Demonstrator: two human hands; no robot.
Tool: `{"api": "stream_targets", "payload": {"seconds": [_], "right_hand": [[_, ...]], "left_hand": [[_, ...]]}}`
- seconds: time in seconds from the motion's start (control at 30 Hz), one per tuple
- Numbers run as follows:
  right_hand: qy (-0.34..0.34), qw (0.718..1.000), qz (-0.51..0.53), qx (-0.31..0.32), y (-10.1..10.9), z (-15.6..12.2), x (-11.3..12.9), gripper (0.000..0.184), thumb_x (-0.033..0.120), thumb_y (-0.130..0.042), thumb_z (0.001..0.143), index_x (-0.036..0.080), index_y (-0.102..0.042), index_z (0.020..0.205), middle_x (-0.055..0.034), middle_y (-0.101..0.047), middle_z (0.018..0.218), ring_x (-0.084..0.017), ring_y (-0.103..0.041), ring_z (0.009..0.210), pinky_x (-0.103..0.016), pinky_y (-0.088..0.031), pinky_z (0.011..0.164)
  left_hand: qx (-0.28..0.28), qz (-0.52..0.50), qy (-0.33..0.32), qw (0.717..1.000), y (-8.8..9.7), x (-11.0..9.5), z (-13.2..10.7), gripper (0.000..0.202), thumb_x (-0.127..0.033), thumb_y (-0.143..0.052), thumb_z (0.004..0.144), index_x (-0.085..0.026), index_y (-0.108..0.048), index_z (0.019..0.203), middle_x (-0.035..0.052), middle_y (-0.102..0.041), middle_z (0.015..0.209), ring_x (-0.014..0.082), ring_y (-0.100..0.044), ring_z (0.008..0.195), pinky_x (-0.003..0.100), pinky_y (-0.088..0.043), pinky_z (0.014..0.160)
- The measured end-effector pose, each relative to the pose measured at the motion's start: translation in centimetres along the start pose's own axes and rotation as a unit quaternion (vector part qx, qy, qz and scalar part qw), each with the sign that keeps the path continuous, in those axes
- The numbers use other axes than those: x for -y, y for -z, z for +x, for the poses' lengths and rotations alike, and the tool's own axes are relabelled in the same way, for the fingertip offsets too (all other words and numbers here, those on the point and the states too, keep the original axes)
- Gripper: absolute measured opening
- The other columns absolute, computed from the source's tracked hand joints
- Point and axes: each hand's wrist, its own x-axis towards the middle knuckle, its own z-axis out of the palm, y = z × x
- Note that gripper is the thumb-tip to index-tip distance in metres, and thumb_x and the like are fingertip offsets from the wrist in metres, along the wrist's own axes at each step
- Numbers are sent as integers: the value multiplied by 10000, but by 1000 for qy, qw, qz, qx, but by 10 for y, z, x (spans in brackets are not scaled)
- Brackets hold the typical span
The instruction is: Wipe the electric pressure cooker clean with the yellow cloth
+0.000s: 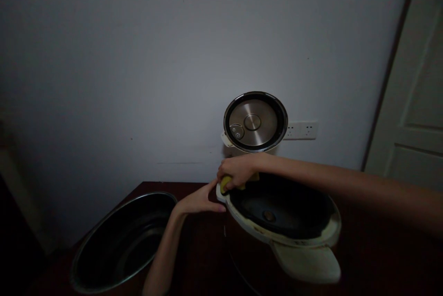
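Observation:
A rice cooker with a pale, stained rim stands before me, its lid raised and the dark inside bare. A round knob shows at the bottom of the cavity. My right hand reaches across the opening and pinches a yellow cloth or sponge against the far left of the rim. At that same corner my left hand grips the outside of the cooker, thumb nearer me and fingers behind. The inner pot rests apart on the left, tilted in view.
The dark red tabletop carries both cooker and pot. A white wall rises right behind, with a socket plate beside the lid. A pale door is at the right. The light is dim.

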Motion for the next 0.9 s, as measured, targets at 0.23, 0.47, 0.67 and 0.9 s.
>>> {"api": "stream_targets", "payload": {"seconds": [0.23,0.47,0.67,0.9], "right_hand": [[14,985,-172,7,11,2,23,311,238,-585,758,156,-683,1042,-115,-685,898,-187,-599,708,-262,-378,553],[27,971,-234,50,14,10,44,220,197,-600,748,171,-713,935,-117,-685,902,-241,-605,849,-337,-428,675],[36,964,-259,37,8,22,48,198,200,-628,737,173,-699,920,-120,-688,898,-274,-588,941,-388,-442,728],[31,963,-263,46,5,12,69,119,149,-624,748,188,-701,829,-101,-691,901,-266,-591,925,-396,-444,730]], "left_hand": [[-20,26,26,999,0,4,1,872,-360,-775,608,-177,-365,1355,114,-414,1406,288,-394,1271,441,-245,1098],[-32,5,63,997,-3,3,2,782,-347,-772,605,-148,-434,1281,136,-470,1353,291,-454,1216,458,-305,1065],[-33,6,70,997,-4,4,2,720,-373,-769,602,-116,-496,1217,148,-551,1259,304,-495,1166,467,-363,1018],[-29,23,58,998,-4,-5,1,513,-359,-714,627,-158,-617,1089,69,-644,1129,304,-540,1081,459,-405,968]]}}
